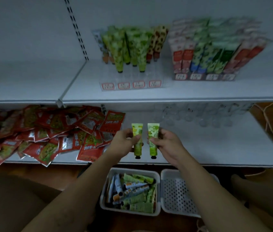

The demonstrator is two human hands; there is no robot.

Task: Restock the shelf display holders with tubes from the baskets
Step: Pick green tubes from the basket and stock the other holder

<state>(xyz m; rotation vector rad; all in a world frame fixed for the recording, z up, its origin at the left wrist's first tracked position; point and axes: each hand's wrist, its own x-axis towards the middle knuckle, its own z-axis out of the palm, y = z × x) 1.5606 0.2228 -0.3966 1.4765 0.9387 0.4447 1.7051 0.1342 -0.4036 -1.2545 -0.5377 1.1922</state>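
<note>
My left hand (125, 141) grips a green patterned tube (137, 131), cap down, in front of the lower shelf. Beside it my right hand (164, 141) grips a second green tube (153, 131) the same way. The two tubes stand side by side, a little apart. Below them on the floor a white basket (105, 201) holds several green, blue and orange tubes. On the upper shelf a clear display holder (156, 77) carries several green tubes and a few others, its front slots bare.
A second white basket (179, 191) stands to the right of the first, perforated bottom showing. Red snack packets (48, 131) lie piled on the lower shelf's left. A full holder of boxed tubes (216, 52) sits upper right. Clear holders (199, 114) stand at the lower shelf's back.
</note>
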